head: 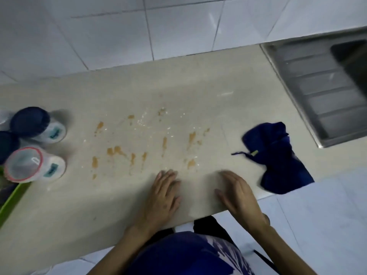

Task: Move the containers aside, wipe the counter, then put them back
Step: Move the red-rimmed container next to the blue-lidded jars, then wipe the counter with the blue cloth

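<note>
Two hands flat and empty at the counter's (65,211) near edge, left hand (161,197) and right hand (237,192) with fingers spread, gripping nothing. Just right, partly overhanging the edge: dark blue cloth (278,157). Beyond the fingertips, orange stains (119,150) and pale specks, unwiped. Far left, clear of the mess: containers (37,143) clustered beside a green tray (14,201). Probably best to bunch the cloth and sweep firmly toward the sink (315,92).
</note>
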The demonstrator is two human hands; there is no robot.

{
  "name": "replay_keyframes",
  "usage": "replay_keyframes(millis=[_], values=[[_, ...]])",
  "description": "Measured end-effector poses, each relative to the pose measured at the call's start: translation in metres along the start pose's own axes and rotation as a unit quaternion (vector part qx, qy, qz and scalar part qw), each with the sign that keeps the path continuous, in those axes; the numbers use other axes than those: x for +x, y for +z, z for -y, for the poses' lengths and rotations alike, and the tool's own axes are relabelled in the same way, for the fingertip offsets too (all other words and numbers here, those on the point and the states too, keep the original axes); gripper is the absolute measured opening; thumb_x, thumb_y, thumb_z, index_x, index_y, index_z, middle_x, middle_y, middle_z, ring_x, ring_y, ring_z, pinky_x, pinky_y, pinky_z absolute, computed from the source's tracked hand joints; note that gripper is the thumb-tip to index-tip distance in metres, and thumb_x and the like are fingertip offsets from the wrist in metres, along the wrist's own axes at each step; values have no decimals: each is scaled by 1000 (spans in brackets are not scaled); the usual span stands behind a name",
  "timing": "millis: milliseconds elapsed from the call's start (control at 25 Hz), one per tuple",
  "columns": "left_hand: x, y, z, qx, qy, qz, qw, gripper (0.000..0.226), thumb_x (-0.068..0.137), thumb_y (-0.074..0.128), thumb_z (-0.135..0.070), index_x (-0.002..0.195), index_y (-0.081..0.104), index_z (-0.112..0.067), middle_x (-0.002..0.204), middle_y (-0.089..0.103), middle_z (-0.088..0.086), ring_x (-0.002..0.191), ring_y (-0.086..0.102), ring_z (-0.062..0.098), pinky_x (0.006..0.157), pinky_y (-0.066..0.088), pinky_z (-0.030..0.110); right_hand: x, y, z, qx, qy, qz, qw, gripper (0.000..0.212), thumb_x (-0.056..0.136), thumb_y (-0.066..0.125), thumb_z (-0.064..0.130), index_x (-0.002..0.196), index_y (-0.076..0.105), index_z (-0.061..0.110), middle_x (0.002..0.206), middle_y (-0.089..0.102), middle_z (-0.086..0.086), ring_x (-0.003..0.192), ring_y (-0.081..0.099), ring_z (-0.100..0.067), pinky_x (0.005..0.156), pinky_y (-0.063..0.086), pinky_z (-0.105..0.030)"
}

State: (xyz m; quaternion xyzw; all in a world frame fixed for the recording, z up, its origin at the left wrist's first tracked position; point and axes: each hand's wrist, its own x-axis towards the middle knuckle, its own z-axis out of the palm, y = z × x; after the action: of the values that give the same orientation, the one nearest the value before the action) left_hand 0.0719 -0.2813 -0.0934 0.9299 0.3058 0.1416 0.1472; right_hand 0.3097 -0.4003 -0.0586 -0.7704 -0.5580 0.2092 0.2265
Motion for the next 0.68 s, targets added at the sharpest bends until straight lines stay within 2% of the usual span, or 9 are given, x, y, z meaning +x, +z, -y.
replay_keyframes(millis=[80, 160, 240, 320, 400, 520, 680], values=[[16, 12, -24, 7, 3, 7, 1000, 44, 98, 35, -28, 122, 59, -1, 138, 53, 18, 134, 37, 29, 117, 21, 45, -1, -22, -28, -38, -3, -25, 999, 53, 91, 58, 36, 136, 45, 12, 141, 47, -3, 135, 40, -17, 110, 36, -43], [31, 24, -42, 12, -7, 14, 1000, 42, 95, 41, -26, 122, 60, -2, 138, 52, 17, 134, 37, 29, 116, 22, 47, 9, -45, -57, -90, -10, -55, 994, 54, 91, 55, 38, 135, 47, 8, 143, 46, -9, 139, 34, -24, 115, 27, -48], [43, 34, -55, 18, -18, 13, 1000, 39, 92, 46, -24, 121, 61, -2, 138, 53, 17, 134, 38, 29, 116, 22, 48, 27, -67, -94, -144, 34, -72, 986, 65, 89, 49, 46, 140, 41, 7, 150, 36, -17, 143, 25, -32, 117, 17, -53], [54, 34, -62, 20, -29, 27, 999, 40, 92, 46, -25, 124, 59, -4, 141, 50, 15, 137, 36, 27, 119, 18, 46, 48, -87, -131, -192, 94, -34, 976, 84, 82, 39, 66, 148, 24, 16, 157, 17, -20, 145, 13, -38, 115, 11, -57], [65, 33, -69, 40, -49, 44, 997, 42, 94, 46, -28, 129, 55, -7, 146, 46, 12, 140, 33, 25, 121, 13, 43, 61, -94, -158, -231, 82, 36, 969, 95, 74, 33, 78, 151, 13, 26, 160, 4, -18, 145, 6, -40, 114, 9, -59], [70, 28, -73, 46, -91, 42, 994, 42, 97, 43, -30, 131, 54, -8, 148, 43, 10, 140, 33, 23, 122, 12, 41, 66, -84, -161, -234, 27, 49, 971, 86, 81, 32, 70, 152, 9, 27, 161, 1, -13, 147, -3, -37, 116, 4, -57], [52, 18, -70, 29, -147, 29, 988, 42, 98, 40, -30, 131, 53, -8, 148, 43, 9, 141, 31, 20, 121, 16, 42, 67, -60, -132, -182, -14, 30, 983, 62, 98, 14, 48, 151, 15, 16, 160, 16, -8, 149, 0, -25, 120, 1, -47]])
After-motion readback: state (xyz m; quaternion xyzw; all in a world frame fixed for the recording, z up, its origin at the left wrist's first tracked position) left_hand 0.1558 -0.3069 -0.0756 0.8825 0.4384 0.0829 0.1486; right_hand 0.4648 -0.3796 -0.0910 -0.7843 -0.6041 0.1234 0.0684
